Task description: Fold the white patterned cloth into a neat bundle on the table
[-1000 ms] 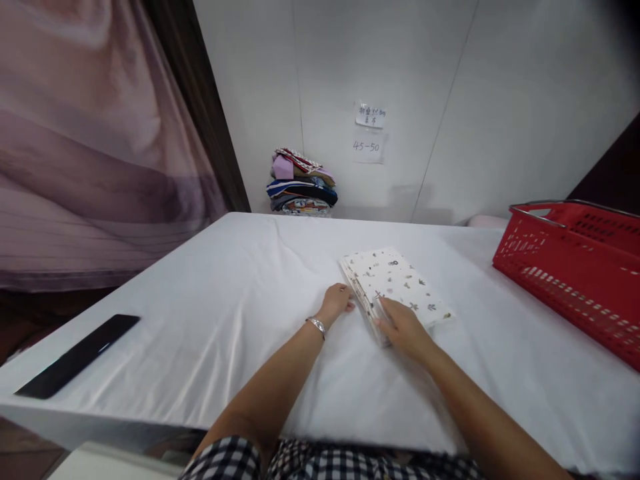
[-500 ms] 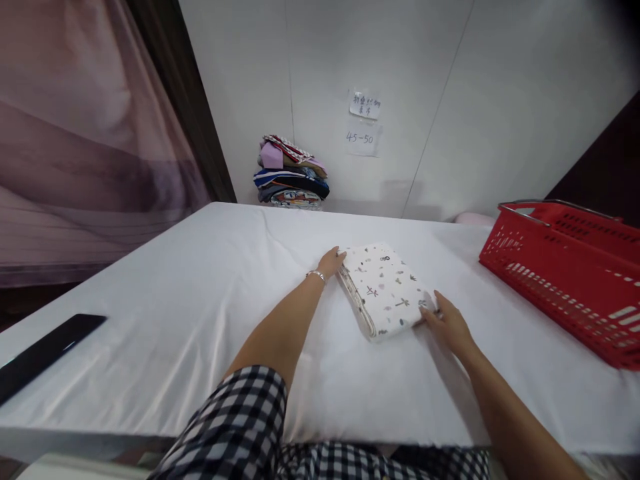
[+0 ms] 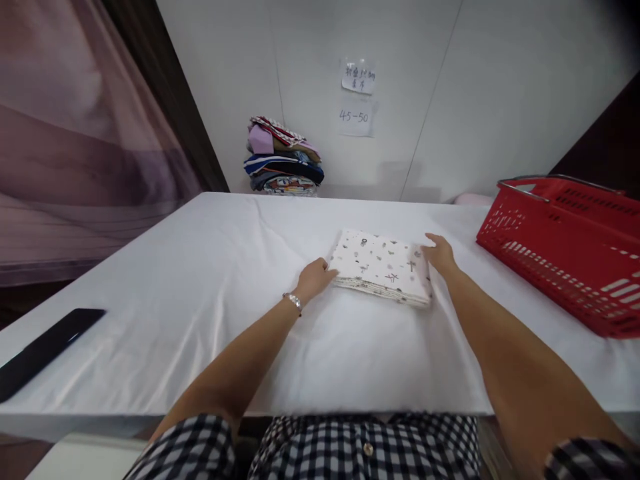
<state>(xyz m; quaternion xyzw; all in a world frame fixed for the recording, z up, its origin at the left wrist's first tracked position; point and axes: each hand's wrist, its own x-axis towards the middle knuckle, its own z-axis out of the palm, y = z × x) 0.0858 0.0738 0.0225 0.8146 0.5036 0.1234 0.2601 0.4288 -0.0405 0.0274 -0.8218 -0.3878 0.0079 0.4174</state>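
A folded white cloth (image 3: 381, 265) with small dark printed figures lies flat in the middle of the white-covered table (image 3: 210, 287). My left hand (image 3: 314, 279), a bracelet on its wrist, grips the cloth's near left corner. At the far right edge of the cloth sits my right hand (image 3: 439, 255), fingers resting on that corner. The cloth is between both hands.
A red plastic basket (image 3: 565, 253) stands at the table's right side. A stack of folded coloured clothes (image 3: 283, 159) rests against the back wall. A long black flat object (image 3: 43, 350) lies at the near left edge. Paper notes (image 3: 357, 95) hang on the wall.
The folded cloth has turned from a diagonal lie to nearly square with the table edge. My right hand moved from its near corner to its far right corner; my left hand shifted to the near left corner.
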